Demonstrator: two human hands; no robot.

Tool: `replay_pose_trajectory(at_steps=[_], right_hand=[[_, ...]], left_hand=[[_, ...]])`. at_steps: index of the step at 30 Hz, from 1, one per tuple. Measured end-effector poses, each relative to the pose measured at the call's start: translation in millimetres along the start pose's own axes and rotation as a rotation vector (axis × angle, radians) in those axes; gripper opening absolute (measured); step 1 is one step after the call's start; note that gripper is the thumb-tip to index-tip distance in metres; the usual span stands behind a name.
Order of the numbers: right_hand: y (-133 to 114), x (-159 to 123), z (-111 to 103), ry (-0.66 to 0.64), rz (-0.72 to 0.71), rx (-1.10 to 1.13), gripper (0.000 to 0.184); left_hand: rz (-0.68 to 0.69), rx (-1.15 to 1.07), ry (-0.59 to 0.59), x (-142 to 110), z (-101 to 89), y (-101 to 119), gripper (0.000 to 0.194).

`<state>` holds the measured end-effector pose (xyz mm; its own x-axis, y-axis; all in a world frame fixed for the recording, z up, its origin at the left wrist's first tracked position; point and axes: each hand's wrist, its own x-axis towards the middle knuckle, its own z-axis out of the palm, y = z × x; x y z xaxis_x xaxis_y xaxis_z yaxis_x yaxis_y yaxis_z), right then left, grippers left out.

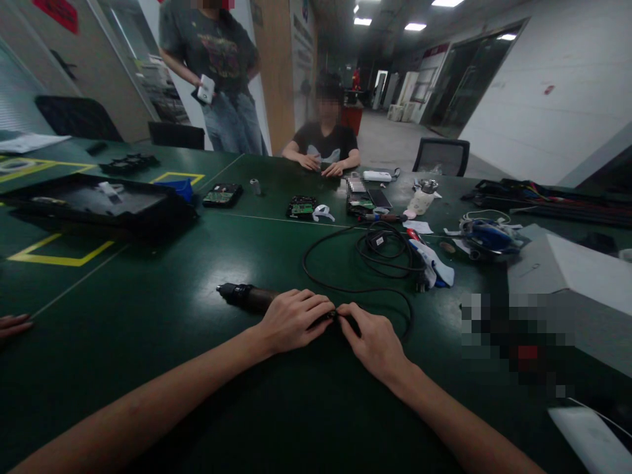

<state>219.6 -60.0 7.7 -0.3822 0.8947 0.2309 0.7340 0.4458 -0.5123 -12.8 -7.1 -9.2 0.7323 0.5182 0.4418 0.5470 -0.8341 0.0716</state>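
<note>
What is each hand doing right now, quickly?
Left hand: closed over the dark tool, holding it.
Right hand: fingers bent at the tool's back end; whether they grip anything cannot be told.

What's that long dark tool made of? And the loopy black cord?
Long dark tool: probably hard plastic, judging by its smooth body; its thin end glints like metal.
Black cord: likely rubber or plastic, dull and smooth, because it bends in loose loops.
</note>
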Motion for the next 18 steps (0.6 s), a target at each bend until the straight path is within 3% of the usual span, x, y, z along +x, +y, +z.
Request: replay_pose_trajectory(at_steps=[3, 8, 13, 18], right_hand=[[-0.3, 0.4, -0.5, -0.012, 0.013, 0.017, 0.014], [0.3, 0.1, -0.5, -0.017, 0.035, 0.006, 0.018], [-0.3, 0.5, -0.8, -0.017, 0.028, 0.004, 0.015], [-2.0, 0.7, -0.6, 0.008, 0.019, 0.003, 0.015]], left_hand=[[0.036, -0.013, 0.029, 0.2, 0.3, -0.5, 0.024], [-0.033, 0.013, 0.049, 0.6, 3.2, 0.8, 0.023], [0.046, -0.02, 0.054, -1.2, 3.4, -0.4, 0.026], [-0.005, -0.004, 0.07, 0.2, 4.9, 0.6, 0.021]])
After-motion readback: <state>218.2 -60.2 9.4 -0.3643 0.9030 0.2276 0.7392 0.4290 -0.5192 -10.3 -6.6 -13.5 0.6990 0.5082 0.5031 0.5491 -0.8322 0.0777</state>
